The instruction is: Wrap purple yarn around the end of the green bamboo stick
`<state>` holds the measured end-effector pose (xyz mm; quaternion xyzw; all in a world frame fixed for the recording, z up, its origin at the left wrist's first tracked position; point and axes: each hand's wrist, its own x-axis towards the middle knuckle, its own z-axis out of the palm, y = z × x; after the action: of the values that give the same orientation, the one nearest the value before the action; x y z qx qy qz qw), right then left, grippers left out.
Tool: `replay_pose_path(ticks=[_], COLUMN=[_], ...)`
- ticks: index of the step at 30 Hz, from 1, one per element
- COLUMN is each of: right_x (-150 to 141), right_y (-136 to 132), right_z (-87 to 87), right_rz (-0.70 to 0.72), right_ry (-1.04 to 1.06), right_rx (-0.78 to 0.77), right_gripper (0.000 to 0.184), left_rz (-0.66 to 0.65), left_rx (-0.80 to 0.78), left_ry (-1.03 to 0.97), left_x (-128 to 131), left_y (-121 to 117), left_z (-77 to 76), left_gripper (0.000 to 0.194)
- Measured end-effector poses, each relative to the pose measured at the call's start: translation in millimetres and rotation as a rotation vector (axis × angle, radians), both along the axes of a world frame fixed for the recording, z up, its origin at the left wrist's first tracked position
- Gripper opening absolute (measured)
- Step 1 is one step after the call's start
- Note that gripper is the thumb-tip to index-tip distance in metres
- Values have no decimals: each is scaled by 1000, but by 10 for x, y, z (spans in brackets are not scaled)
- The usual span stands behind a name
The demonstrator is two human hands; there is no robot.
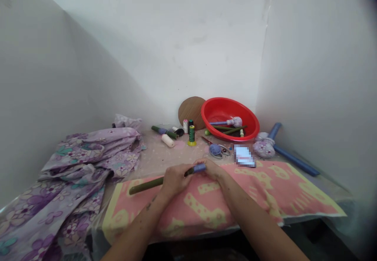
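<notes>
1. Far left: purple floral cloth [79, 167] lies heaped in loose folds on the work surface and hangs over its edge. A small crumpled bundle of similar cloth [126, 122] sits behind it, near the wall.
2. Left-centre, back: a green rod with blue wrapping [164, 132] lies on the speckled surface, beside a cream thread roll [167, 140]. A cone of green thread [191, 134] stands upright on a yellow base. A pink-and-white spool [185, 126] stands behind it, in front of a round brown disc [191, 112].
3. Centre, my grip: my left hand [175, 180] is clamped around an olive-green rod [147, 185]. The rod lies tilted across a pink-and-yellow towel [224, 204]. My right hand [210, 168] is closed on the rod's far end, at the blue wrapping [199, 168]. My hands are close together, both on the rod, which sits just above the towel; I cannot tell whether it touches.
4. Centre-right, back: a red plastic basin [218, 101] holds a stick with a cloth-wrapped head [234, 122] and several green sticks [232, 130].
5. In front of the basin: scissors [222, 150] lie touching a round blue object [215, 149]. Beside them is a pixelated card [244, 155], its details unreadable.
6. Far right: cloth-wrapped bundles [264, 149] rest against long blue rods [294, 159], near the wall.
</notes>
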<state>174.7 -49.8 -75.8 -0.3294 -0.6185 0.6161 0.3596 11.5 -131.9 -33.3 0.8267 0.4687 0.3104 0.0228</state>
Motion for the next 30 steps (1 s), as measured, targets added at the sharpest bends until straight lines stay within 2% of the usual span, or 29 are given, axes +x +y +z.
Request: replay_pose_path(ticks=[4, 7, 11, 16, 20, 24, 30], right_x=[-19, -41, -64, -59, -49, -49, -52], right_y=[-26, -45, -75, -115, -156, -187, -208], right_z=[0, 16, 40, 54, 74, 95, 105], right_rz=[-40, 9, 55, 40, 13, -24, -42], right_ry=[8, -31, -63, -86, -124, -151, -124], right_rx=[-24, 13, 120, 193, 252, 306, 337], right_gripper=[16, 21, 25, 24, 24, 24, 24], left_rz=[103, 59, -61, -159, -199, -221, -217], left_rx=[-222, -494, -687, -780, -831, -855, -863], left_ry=[-134, -340, -491, -582, -612, -607, -591], left_x=[-10, -39, -64, -92, -132, -159, -166], left_y=[169, 308, 350, 314, 343, 366, 347], left_z=[89, 75, 107, 174, 140, 107, 139], left_gripper=[27, 33, 34, 24, 24, 24, 28])
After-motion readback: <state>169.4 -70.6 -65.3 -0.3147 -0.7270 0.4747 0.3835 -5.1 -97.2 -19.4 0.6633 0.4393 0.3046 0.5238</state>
